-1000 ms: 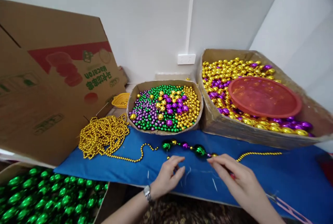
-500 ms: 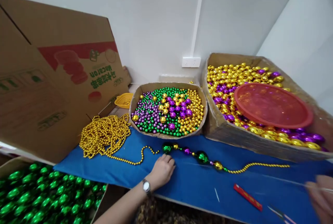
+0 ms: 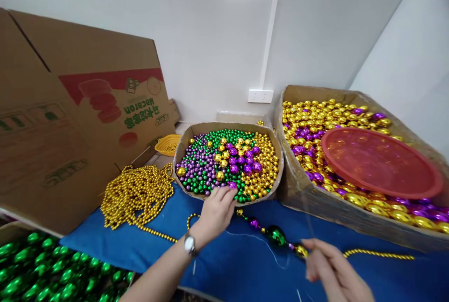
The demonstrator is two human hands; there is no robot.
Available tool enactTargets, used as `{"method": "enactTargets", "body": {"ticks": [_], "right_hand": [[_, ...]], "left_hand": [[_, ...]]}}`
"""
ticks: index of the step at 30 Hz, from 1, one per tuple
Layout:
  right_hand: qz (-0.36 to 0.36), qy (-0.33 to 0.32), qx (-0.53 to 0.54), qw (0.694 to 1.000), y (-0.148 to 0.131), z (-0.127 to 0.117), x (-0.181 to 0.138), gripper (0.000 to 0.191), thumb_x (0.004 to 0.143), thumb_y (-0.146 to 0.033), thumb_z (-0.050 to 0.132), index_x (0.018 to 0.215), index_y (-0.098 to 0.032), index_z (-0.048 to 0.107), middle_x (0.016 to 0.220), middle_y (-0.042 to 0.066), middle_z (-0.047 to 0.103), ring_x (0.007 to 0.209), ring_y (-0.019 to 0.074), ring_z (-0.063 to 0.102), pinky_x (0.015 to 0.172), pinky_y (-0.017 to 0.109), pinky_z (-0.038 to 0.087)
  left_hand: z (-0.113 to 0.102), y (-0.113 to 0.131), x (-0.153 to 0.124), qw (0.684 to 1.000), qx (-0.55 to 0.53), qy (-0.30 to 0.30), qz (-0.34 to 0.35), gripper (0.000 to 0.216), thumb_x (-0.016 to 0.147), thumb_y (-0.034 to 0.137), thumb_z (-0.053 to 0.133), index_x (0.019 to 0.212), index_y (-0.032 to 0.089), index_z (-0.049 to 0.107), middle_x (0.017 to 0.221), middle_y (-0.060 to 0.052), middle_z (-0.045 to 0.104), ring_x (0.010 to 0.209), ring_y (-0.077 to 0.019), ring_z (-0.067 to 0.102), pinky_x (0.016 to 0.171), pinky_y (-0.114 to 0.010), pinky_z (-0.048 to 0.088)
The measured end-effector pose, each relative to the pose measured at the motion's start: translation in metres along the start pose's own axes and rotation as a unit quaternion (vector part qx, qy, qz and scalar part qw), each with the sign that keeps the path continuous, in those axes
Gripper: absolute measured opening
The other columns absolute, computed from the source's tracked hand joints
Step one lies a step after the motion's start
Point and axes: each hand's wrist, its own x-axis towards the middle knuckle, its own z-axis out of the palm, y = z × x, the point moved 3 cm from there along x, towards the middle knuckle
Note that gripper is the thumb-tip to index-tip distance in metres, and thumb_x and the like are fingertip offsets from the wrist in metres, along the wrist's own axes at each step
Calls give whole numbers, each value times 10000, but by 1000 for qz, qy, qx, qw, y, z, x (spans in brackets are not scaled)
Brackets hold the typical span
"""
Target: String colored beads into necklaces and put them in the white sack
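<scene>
My left hand (image 3: 218,210), with a watch (image 3: 190,244) on its wrist, reaches over the near rim of the bead box (image 3: 257,200). Its fingers are drawn together at a shiny purple bead (image 3: 232,185). My right hand (image 3: 331,267), slightly blurred, is pinched closed over the blue cloth, where a thin clear thread (image 3: 268,246) loops toward it. Beneath the hands lies a bead strand with a big green bead (image 3: 277,235), a purple bead (image 3: 253,222) and a gold bead (image 3: 300,250), partly behind my right fingertips. The strand's left end is hidden by my left hand.
A heap of gold bead chain (image 3: 136,194) lies at left beside a cardboard carton (image 3: 105,152). A large box (image 3: 329,213) of gold and purple beads, topped by a red tray (image 3: 379,161), stands at right. Green beads (image 3: 45,264) fill a box at lower left.
My left hand has moved up from the strand's green end bead to the purple bead in the box. My right hand has come in from the far right, and the thread has gone slack.
</scene>
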Motion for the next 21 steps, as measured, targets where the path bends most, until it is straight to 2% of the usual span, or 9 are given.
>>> {"method": "enactTargets", "body": {"ticks": [2,5,8,9,10,13,15,17,21], "right_hand": [[-11,-36,-14,999,2,22,-2,281,925,-414,416,1016,-209,585,563,-22,584,507,115,593,507,170,494],[-21,-54,-19,998,7,39,-6,286,930,-401,410,1024,-211,603,605,-9,634,498,114,611,495,156,506],[-68,-57,-43,995,12,44,-10,268,922,-389,430,1005,-223,624,773,28,711,601,135,678,557,154,540],[-91,-55,-53,993,13,45,-11,264,922,-378,433,1007,-220,626,824,40,722,658,147,696,589,158,549],[-114,-51,-63,990,14,45,-12,259,924,-363,431,1013,-215,625,857,50,727,708,157,706,619,161,555],[-174,-38,-84,980,17,47,-13,231,925,-302,435,1024,-202,618,903,57,731,782,164,710,684,169,562],[-199,-34,-96,975,18,47,-13,212,921,-266,442,1030,-196,611,919,57,730,785,161,710,703,176,563],[-203,-36,-112,972,19,47,-13,203,917,-241,449,1040,-192,603,928,61,726,793,162,708,715,189,564],[-191,-51,-135,971,20,43,-12,206,914,-232,457,1058,-187,597,925,71,717,810,171,700,727,225,563]], "left_hand": [[6,-10,26,999,31,-15,-5,374,846,179,502,1212,239,551,1226,-128,551,1088,-307,477,927,-470,395],[17,-21,46,998,20,-57,-26,305,804,133,548,1083,227,625,1108,-124,602,1057,-311,483,931,-508,372],[17,-19,43,979,-176,-21,-102,233,800,233,609,1031,211,630,1038,-102,615,1007,-269,527,903,-448,415],[17,-17,38,946,-287,-3,-147,247,807,289,613,1038,204,618,1028,-95,616,965,-250,555,863,-418,447],[17,-15,32,894,-404,9,-195,268,815,337,607,1042,193,605,1006,-90,622,909,-228,584,813,-387,474],[24,-7,12,701,-648,20,-298,293,823,376,608,1022,161,595,934,-78,642,769,-173,629,711,-318,501],[25,-4,2,643,-698,27,-315,289,808,330,643,1030,148,610,960,-86,649,765,-155,631,723,-305,501],[23,-4,-5,642,-700,37,-312,297,793,275,667,1056,145,626,1006,-96,650,807,-154,623,745,-293,498],[12,-7,-13,686,-663,31,-297,315,773,227,688,1073,144,641,995,-104,659,907,-181,608,751,-260,490]]}}
